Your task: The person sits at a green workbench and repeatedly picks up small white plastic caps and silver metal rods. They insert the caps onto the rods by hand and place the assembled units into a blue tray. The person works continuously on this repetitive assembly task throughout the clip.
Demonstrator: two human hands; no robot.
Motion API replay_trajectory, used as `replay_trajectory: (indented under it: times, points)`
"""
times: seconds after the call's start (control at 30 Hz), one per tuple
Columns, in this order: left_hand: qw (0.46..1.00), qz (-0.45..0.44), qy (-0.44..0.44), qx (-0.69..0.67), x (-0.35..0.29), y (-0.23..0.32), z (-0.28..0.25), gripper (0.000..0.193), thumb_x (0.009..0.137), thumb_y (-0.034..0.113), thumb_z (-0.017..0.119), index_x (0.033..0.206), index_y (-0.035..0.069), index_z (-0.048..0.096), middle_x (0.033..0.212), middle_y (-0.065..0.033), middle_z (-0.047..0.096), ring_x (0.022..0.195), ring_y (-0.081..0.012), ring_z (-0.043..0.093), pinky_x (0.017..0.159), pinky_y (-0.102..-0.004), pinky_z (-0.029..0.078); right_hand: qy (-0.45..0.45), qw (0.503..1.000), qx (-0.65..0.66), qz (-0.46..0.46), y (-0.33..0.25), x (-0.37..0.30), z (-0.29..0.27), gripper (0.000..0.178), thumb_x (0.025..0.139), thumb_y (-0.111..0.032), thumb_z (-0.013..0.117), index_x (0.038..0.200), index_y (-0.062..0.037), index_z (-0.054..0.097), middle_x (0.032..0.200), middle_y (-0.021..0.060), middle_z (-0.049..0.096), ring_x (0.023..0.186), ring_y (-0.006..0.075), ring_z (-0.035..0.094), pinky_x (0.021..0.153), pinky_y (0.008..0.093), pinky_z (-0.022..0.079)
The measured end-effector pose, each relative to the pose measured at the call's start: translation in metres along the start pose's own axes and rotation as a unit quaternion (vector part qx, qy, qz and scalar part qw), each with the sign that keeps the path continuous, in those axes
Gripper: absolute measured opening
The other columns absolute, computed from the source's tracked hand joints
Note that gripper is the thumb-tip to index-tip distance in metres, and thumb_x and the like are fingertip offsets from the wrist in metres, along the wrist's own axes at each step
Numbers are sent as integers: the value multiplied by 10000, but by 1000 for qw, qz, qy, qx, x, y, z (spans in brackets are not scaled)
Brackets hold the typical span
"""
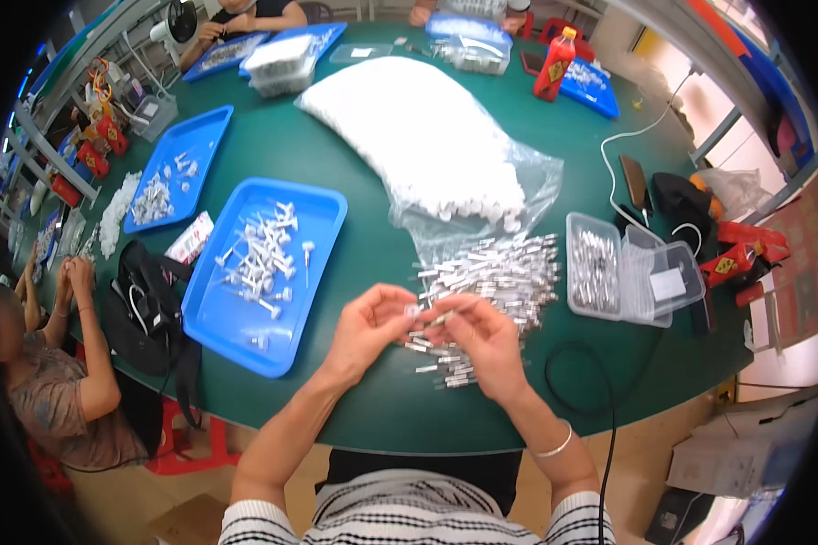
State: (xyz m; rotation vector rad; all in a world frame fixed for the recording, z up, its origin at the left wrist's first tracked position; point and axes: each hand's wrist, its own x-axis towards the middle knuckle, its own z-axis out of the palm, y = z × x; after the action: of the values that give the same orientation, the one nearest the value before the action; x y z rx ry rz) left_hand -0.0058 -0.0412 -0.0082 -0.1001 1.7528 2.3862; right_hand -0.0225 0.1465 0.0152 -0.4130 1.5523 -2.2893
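Observation:
In front of me my left hand [365, 332] is closed in a pinch on a small white plastic cap [412, 311]. Beside it, my right hand [487, 345] pinches a thin rod [440, 320], partly covered by the fingers. The two parts meet or nearly meet between my fingertips; I cannot tell if they are joined. Just beyond my right hand lies a heap of thin white-and-silver rods [509, 272] on the green table [364, 236]. To the left, a blue tray [218, 325] holds several white pieces with wide heads and thin stems [268, 250].
A large clear bag of white caps [418, 118] lies beyond the heap. On the right stand a lidded clear box of metal pins [594, 271] and a black cable [609, 400]. Another blue tray [211, 136], a black bag [141, 304] and a seated person [68, 381] are at left.

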Motion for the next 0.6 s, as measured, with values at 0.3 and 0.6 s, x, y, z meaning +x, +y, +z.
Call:
replay_trajectory:
  times: [0.3, 0.6]
  points:
    - [1000, -3, -8, -20, 1, 2, 1, 262, 875, 41, 635, 1126, -14, 582, 999, -98, 667, 893, -140, 648, 754, -249, 530, 19, 1000, 15, -18, 1, 3, -3, 145, 950, -73, 539, 1036, 43, 551, 1021, 168, 655, 873, 173, 656, 788, 286, 543]
    - [999, 39, 6, -3, 0, -1, 4, 228, 886, 40, 621, 1101, -27, 583, 1053, -127, 655, 934, -157, 647, 782, -264, 536, 43, 997, 4, -68, 7, 3, -8, 108, 921, -51, 584, 994, 23, 612, 965, 104, 657, 815, 135, 639, 741, 268, 541]
